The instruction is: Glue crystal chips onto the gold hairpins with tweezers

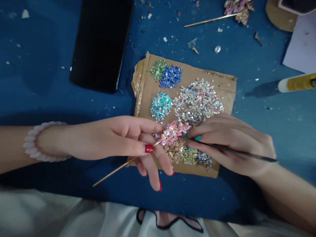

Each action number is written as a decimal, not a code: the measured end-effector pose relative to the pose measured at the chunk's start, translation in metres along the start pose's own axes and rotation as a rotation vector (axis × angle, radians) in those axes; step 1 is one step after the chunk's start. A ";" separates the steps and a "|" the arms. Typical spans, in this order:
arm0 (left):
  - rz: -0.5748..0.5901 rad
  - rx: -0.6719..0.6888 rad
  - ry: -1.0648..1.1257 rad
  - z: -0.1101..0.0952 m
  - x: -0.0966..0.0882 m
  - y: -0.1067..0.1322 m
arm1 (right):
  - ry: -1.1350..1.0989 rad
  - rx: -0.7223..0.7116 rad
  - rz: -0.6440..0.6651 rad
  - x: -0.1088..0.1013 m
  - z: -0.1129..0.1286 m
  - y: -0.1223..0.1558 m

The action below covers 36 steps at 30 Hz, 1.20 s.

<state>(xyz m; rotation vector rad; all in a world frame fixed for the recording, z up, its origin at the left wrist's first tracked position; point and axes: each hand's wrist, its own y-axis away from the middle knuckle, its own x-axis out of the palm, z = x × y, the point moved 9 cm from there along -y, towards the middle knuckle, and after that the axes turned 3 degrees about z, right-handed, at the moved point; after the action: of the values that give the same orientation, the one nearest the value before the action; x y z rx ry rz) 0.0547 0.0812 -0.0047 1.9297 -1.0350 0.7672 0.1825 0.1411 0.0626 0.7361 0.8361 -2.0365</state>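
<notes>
the cardboard (228, 92) is under my hands. my left hand (129, 140) and right hand (240, 138) both grip: the left pinches the hairpin (168, 139), its stick (112, 174) slanting leftward and toward my body, its flower (172, 130) between my hands; the right holds a thin dark tool (227, 148).

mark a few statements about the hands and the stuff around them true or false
1. The left hand holds the gold-stemmed pink ornament. True.
2. The right hand is empty. False: the right hand holds a thin dark tool.
3. On the cardboard, the blue chips lie against the green chips. True.
4. The black phone lies on the cardboard. False: the black phone lies on the blue table.
5. A beaded bracelet circles the left wrist. True.
</notes>
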 end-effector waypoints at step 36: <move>0.002 0.010 -0.009 0.000 0.000 0.000 | 0.007 -0.021 0.020 0.001 0.001 -0.003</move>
<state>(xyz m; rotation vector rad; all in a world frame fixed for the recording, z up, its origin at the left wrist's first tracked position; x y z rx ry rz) 0.0545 0.0815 -0.0043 1.9423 -1.0402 0.7673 0.1797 0.1408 0.0636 0.7379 0.8496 -2.0062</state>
